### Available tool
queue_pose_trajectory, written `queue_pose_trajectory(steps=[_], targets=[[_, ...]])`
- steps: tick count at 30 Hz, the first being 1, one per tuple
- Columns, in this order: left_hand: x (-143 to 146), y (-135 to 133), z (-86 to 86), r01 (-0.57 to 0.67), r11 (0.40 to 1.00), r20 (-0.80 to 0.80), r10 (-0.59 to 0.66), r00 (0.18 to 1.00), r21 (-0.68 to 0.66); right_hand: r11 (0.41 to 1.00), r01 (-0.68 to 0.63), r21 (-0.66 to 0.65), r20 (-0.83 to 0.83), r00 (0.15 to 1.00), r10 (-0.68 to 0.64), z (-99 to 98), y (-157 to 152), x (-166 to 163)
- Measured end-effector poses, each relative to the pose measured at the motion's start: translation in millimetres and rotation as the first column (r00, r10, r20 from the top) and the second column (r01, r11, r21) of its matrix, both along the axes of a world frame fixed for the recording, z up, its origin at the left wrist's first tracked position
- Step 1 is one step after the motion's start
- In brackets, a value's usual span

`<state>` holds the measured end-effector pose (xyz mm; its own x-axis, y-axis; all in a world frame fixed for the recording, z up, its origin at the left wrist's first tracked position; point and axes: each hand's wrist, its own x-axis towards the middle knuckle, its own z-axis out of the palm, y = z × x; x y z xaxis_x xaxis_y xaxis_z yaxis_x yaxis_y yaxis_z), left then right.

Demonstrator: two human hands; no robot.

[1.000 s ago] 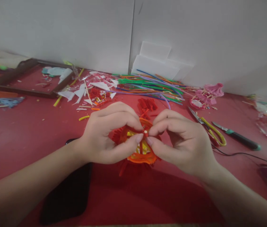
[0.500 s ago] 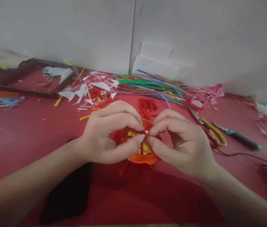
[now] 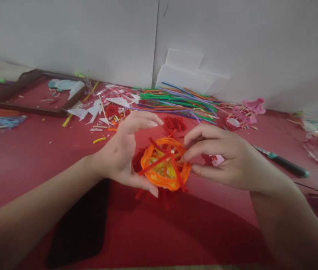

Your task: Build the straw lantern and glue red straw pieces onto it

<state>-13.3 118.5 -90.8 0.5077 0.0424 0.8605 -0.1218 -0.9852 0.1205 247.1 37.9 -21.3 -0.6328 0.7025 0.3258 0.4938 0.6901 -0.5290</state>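
A round craft piece of fuzzy pipe cleaners [image 3: 148, 159] sits between my hands, with an orange rim, yellow strands inside and red pieces around its base. Several red pipe-cleaner strips [image 3: 155, 164] cross its top and meet near a small pale tip. My left hand [image 3: 125, 153] curves around the left side, thumb and fingers wide apart. At the right rim, my right hand [image 3: 217, 155] pinches the piece between thumb and fingers; the exact contact is partly hidden. Short red pipe-cleaner pieces [image 3: 175, 123] lie just behind it.
Long coloured pipe cleaners [image 3: 175, 99] lie along the wall by white sheets [image 3: 184, 77]. A knife [image 3: 285, 163] and a pink model [image 3: 246, 112] are on the right. A dark frame [image 3: 29, 107], scraps [image 3: 94, 110] and a black phone-like slab [image 3: 80, 225] are leftward.
Both hands have let go of the red strip tips at the top centre. My left hand has spread open to the left; my right hand has shifted to the right rim, and the scissors are now covered.
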Motion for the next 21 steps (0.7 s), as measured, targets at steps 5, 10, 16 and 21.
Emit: queue_pose_trajectory(steps=[5,10,16,21], targets=[[-15.1,25.3,-19.8,0.053,0.996,0.026,-0.051,0.998,-0.071,0.995,0.095,0.024,-0.077,0.993,-0.093,-9.8,-6.5,-15.4],[-9.9,9.7,-18.0,0.045,0.964,-0.003,-0.047,0.999,-0.262,0.97,0.212,-0.116,-0.229,0.945,-0.234,-7.2,-7.8,-13.3],[-9.6,-3.3,-11.2,-0.123,0.967,-0.131,0.095,0.987,-0.224,0.879,0.456,0.143,0.341,0.811,-0.476,-30.5,-0.9,67.7],[-9.4,-1.8,-12.6,-0.032,0.973,-0.147,-0.002,0.989,-0.228,0.828,0.457,0.324,0.57,0.605,-0.556,-81.6,-16.8,107.7]])
